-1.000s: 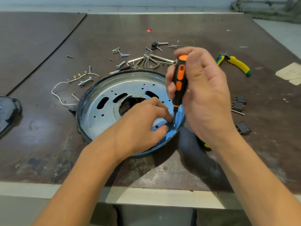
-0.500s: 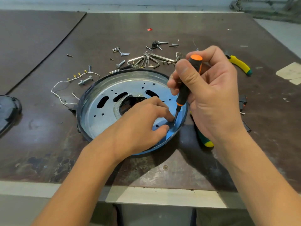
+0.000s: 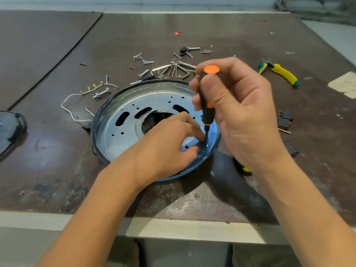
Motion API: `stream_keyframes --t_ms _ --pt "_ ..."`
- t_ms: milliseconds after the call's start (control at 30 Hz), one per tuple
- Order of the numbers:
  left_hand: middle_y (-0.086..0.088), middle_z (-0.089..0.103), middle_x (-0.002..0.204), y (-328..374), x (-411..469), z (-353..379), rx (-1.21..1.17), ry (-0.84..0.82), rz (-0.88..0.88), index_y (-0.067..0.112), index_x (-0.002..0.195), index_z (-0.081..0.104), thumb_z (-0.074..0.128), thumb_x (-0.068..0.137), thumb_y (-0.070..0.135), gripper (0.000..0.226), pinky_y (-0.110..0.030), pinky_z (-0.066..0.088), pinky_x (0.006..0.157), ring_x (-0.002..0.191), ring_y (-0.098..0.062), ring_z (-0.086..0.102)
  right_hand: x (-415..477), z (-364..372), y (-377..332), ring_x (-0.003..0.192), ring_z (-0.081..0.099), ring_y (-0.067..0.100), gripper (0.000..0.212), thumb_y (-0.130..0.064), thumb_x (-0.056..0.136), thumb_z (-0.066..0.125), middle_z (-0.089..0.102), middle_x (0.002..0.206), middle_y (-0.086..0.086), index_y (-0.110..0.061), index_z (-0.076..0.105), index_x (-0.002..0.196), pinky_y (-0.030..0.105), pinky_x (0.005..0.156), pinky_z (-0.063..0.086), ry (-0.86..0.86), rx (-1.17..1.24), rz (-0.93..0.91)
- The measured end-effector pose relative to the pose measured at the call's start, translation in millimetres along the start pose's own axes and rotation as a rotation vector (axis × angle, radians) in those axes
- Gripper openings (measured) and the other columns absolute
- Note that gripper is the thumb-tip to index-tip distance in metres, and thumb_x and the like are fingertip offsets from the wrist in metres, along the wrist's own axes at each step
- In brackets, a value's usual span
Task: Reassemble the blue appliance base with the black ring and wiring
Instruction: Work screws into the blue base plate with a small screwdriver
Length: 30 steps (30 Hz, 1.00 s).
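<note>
Change: screwdriver (image 3: 207,110) handle back upright from its rightward lean; tip unmoved on the screw (image 3: 206,145). Fastening judged under way.
Right hand (image 3: 240,116): grips handle.
Left hand (image 3: 165,149): pinches screw at tip.
Blue appliance base (image 3: 123,139): on counter (image 3: 57,160), under both hands.
Wiring (image 3: 67,105): loose, left of base.
Room: pale floor beyond counter.

Screws (image 3: 143,59) and pliers (image 3: 283,74) clutter the table (image 3: 48,160) behind the base (image 3: 115,132).
</note>
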State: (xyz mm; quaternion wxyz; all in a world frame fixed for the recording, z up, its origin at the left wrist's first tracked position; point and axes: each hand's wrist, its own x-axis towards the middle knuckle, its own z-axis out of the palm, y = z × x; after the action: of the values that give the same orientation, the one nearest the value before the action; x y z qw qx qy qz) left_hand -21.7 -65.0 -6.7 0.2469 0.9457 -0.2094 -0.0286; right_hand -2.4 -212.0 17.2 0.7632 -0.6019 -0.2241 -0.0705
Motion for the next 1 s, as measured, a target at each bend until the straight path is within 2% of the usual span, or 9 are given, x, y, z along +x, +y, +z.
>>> stream_keyframes --t_ms 67,233,333,433,533,700,767,900,1000 --pt "0.013 0.054 0.124 0 0 0 0.007 -0.008 -0.006 0.031 0.111 0.071 0.063 0.088 0.027 0.024 -0.022 0.039 0.095 0.11 -0.004 0.051 0 1 0 0.066 0.064 0.022 0.014 -0.003 0.092 0.066 0.063 0.083 0.024 -0.006 0.055 0.099 0.031 0.066 0.053 0.056 -0.01 -0.014" --pt "0.012 0.054 0.126 2 -1 -1 -0.021 -0.008 -0.005 0.033 0.111 0.071 0.063 0.09 0.028 0.023 -0.025 0.04 0.099 0.114 -0.005 0.052 2 -2 1 0.061 0.054 0.024 0.018 -0.007 0.088 0.07 0.062 0.077 0.005 -0.014 0.053 0.092 0.037 0.062 0.046 0.096 0.035 -0.004" --pt "0.012 0.054 0.124 2 -1 -1 -0.021 -0.003 -0.009 0.033 0.109 0.071 0.064 0.09 0.028 0.022 -0.028 0.042 0.1 0.114 -0.006 0.052 0 0 3 0.058 0.055 0.024 0.022 -0.008 0.087 0.073 0.062 0.073 0.005 -0.016 0.053 0.09 0.036 0.058 0.046 0.162 0.018 -0.023" --pt "0.013 0.054 0.123 2 -2 0 -0.026 -0.004 -0.015 0.034 0.109 0.071 0.063 0.09 0.029 0.021 -0.023 0.039 0.099 0.114 -0.003 0.051 -4 0 5 0.057 0.057 0.024 0.024 -0.011 0.086 0.076 0.062 0.071 0.007 -0.016 0.053 0.09 0.032 0.053 0.045 0.298 -0.006 -0.052" --pt "0.015 0.053 0.124 2 -1 0 -0.018 -0.008 -0.02 0.034 0.112 0.071 0.063 0.091 0.03 0.023 -0.018 0.036 0.098 0.115 -0.001 0.05 -6 0 5 0.057 0.06 0.024 0.028 -0.013 0.083 0.08 0.063 0.073 0.011 -0.016 0.053 0.089 0.035 0.058 0.05 0.387 -0.012 -0.081" --pt "0.015 0.054 0.124 1 -1 -2 -0.019 -0.02 -0.01 0.033 0.114 0.07 0.063 0.091 0.03 0.024 -0.02 0.038 0.1 0.116 -0.001 0.05 -3 -4 6 0.056 0.053 0.025 0.027 -0.009 0.087 0.074 0.055 0.069 0.012 -0.013 0.047 0.091 0.043 0.057 0.044 0.332 0.059 -0.049" --pt "0.016 0.055 0.125 2 -2 -2 0.0 -0.015 -0.002 0.032 0.116 0.069 0.06 0.092 0.03 0.025 -0.023 0.041 0.1 0.115 -0.001 0.052 3 -12 2 0.056 0.049 0.021 0.023 -0.006 0.092 0.066 0.052 0.068 0.008 -0.011 0.044 0.096 0.039 0.056 0.04 0.315 0.162 -0.05" --pt "0.017 0.059 0.109 0 -5 -6 -0.018 0.058 0.009 0.03 0.117 0.068 0.053 0.097 0.033 0.025 -0.024 0.045 0.088 0.1 -0.002 0.056 21 -45 -11 0.058 0.044 0.016 0.013 -0.005 0.097 0.058 0.05 0.073 0.008 -0.009 0.046 0.101 0.03 0.056 0.04 0.372 0.338 -0.021" --pt "0.02 0.051 0.098 -2 -9 -8 -0.008 0.039 0.008 0.033 0.116 0.066 0.048 0.097 0.042 0.028 -0.016 0.038 0.077 0.087 0.002 0.052 28 -71 -13 0.058 0.043 0.016 0.011 -0.001 0.095 0.057 0.048 0.072 0.008 -0.009 0.051 0.099 0.028 0.055 0.039 0.416 0.285 0.141"
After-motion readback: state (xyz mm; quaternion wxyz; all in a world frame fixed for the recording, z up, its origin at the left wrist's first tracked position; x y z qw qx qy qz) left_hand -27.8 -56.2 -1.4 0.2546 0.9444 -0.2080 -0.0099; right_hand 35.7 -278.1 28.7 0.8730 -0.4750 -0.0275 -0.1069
